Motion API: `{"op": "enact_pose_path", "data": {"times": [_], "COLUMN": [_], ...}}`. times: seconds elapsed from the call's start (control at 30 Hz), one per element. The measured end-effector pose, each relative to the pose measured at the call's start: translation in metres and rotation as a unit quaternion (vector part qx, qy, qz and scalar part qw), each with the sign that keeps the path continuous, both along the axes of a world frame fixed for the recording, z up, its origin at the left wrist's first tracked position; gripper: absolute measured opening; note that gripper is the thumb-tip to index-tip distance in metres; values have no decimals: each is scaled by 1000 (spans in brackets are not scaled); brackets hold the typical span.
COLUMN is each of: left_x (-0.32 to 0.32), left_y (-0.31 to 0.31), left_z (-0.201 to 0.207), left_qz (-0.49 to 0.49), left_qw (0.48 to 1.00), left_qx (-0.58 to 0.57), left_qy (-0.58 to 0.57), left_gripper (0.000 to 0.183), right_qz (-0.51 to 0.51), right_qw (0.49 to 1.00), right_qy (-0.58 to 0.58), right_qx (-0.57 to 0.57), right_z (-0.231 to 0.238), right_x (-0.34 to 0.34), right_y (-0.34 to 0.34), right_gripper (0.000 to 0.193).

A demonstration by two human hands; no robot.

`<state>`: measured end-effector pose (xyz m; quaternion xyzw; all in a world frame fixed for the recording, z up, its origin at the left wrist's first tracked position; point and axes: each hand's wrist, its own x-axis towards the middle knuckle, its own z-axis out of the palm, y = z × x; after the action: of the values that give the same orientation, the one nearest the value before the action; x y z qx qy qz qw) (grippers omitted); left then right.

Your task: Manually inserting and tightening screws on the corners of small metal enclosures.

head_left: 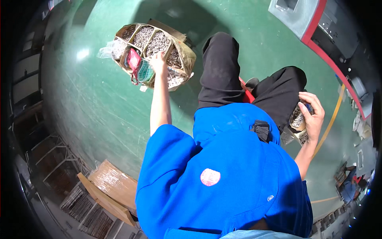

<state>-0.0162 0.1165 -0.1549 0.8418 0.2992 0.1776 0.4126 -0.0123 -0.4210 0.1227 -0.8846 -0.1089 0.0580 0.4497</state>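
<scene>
Item: cardboard box of small metal parts on green floor, left hand reaching in, fingers spread; right hand clamped on small parts packet (best kept level, contents loose).

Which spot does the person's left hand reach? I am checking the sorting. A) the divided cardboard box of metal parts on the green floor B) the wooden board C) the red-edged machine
A: the left hand rests on the divided cardboard box, over its compartments of small metal parts.
</scene>
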Motion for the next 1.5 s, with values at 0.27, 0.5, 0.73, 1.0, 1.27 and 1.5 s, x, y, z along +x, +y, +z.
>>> {"op": "enact_pose_path", "data": {"times": [0.27, 0.5, 0.73, 1.0, 1.27, 1.5], "left_x": [42, 39, 47, 38, 53, 74], "left_y": [42, 57, 57, -197, -257, -279], "left_z": [-33, -32, 18, 277, 301, 311], "left_qz": [-105, -190, -102, -420, -424, -405], "left_qw": [876, 876, 988, 861, 805, 795], "left_qx": [392, 386, 114, -283, -410, -436], "left_qy": [260, 219, 35, -44, -68, -120], "left_gripper": [28, 28, 23, 7, 2, 8], "right_qz": [-34, 82, 158, 150, 107, 83], "right_qw": [998, 996, 984, 962, 967, 931], "right_qy": [48, -13, -83, -41, -148, -247], "right_qx": [-18, -35, -11, 225, 180, 255], "right_z": [5, 2, 7, 41, 60, 63], "right_x": [-1, 12, 16, 39, 46, 78], "right_y": [23, 28, 49, 108, 93, 80], "right_gripper": [20, 21, 15, 32, 29, 17]}}
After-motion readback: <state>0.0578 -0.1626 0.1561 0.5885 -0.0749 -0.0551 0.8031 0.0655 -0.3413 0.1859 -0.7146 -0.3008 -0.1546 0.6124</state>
